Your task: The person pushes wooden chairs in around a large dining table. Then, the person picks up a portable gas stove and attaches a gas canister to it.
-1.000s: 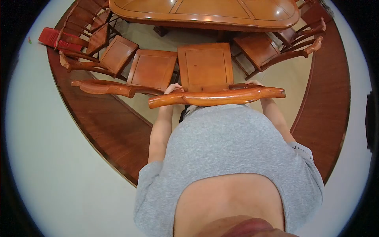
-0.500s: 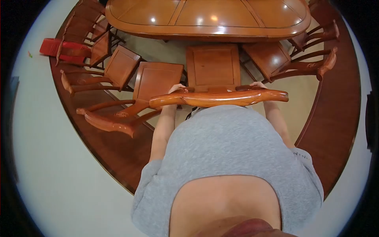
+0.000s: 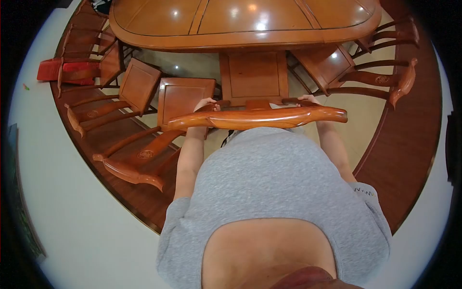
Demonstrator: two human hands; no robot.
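A wooden chair (image 3: pixel 254 77) stands right in front of me, its back towards my body and its seat's far edge at the oval table (image 3: pixel 240 42). Its glossy curved top rail (image 3: pixel 260 117) runs across my waist. My left hand (image 3: pixel 207 104) is closed around the left post of the chair back, just beyond the rail. On the other side, my right hand (image 3: pixel 308 99) grips the right post; the rail hides part of it. A small white patch (image 3: pixel 275 106) shows between the posts.
Similar chairs line both sides: a near left chair (image 3: pixel 185 98), a farther left chair (image 3: pixel 138 84) and a right chair (image 3: pixel 327 70). A red box-like object (image 3: pixel 77 71) is at the far left. Dark brown flooring or border (image 3: pixel 399 159) curves along the pale wall (image 3: pixel 86 192).
The chair's seat has come closer to the table, its far edge now meeting the tabletop's edge in view. Both hands keep their hold. The whole view has shifted slightly.
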